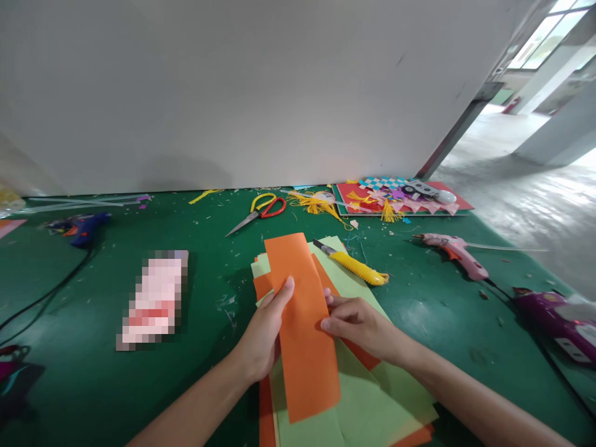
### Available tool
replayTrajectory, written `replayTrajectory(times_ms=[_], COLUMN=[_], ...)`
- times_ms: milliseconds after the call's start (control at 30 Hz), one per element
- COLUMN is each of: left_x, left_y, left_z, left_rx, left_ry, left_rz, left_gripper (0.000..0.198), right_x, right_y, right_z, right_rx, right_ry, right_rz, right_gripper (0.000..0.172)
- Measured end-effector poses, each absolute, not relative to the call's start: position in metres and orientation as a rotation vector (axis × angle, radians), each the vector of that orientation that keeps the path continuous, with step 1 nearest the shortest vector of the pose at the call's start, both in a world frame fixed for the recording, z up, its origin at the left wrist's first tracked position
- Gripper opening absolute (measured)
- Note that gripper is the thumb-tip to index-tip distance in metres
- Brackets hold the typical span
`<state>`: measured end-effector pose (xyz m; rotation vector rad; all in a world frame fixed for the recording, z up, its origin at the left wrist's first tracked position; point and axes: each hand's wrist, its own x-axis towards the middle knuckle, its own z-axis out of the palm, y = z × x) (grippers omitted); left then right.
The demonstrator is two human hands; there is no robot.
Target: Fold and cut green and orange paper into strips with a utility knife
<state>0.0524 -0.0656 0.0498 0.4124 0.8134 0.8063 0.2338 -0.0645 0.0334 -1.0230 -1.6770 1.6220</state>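
Smooth pale-grey panelling (233, 93) stands behind a glossy green tabletop (209, 279) flecked with scraps, and at far right a bright concrete floor (493, 167) opens beyond.

At the near middle, an orange strip (307, 347) of plain matte paper, long and rectangular, is held above a loose stack of light-green sheets (372, 397) and more orange ones. Its left side is gripped by the left hand (261, 335), thumb flat on the face and fingers behind; the right hand (356, 323) pinches the right edge between thumb and curled fingers. Held from both sides, the thin paper probably sags less.

A utility knife (358, 268) with a ribbed yellow plastic handle rests across the stack's far right part, blade pointing away to the left, likely left there to be within easy reach. Farther off lie scissors (255, 214) with one red and one yellow loop, then stringy yellow tassels (321, 205). Glue guns sit out at the sides, a blue one (86, 230) left, a pink one (459, 251) and a purple one (554, 316) right, perhaps so their cords stay off the paper.
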Motion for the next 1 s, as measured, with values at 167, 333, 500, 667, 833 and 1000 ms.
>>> replayTrajectory(times_ms=[167, 333, 500, 667, 833, 1000], left_x=[0.051, 0.050, 0.048, 0.046, 0.045, 0.043], left_y=[-0.066, -0.065, -0.062, -0.058, -0.057, -0.055], left_z=[0.047, 0.044, 0.046, 0.049, 0.049, 0.046], left_rx=[0.407, 0.388, 0.376, 0.400, 0.420, 0.426], left_ry=[0.833, 0.869, 0.856, 0.856, 0.862, 0.888], left_rz=[0.814, 0.830, 0.817, 0.824, 0.843, 0.899], left_gripper=[0.048, 0.049, 0.049, 0.048, 0.048, 0.047], right_x=[0.235, 0.234, 0.235, 0.234, 0.233, 0.233], right_y=[-0.065, -0.064, -0.065, -0.065, -0.064, -0.065], right_z=[0.032, 0.034, 0.036, 0.035, 0.038, 0.038], right_rx=[-1.019, -0.969, -0.969, -0.957, -0.955, -0.972], right_ry=[-1.672, -1.698, -1.708, -1.664, -1.663, -1.720], right_rz=[1.633, 1.649, 1.668, 1.707, 1.721, 1.665], right_gripper=[0.046, 0.045, 0.044, 0.032, 0.028, 0.020])
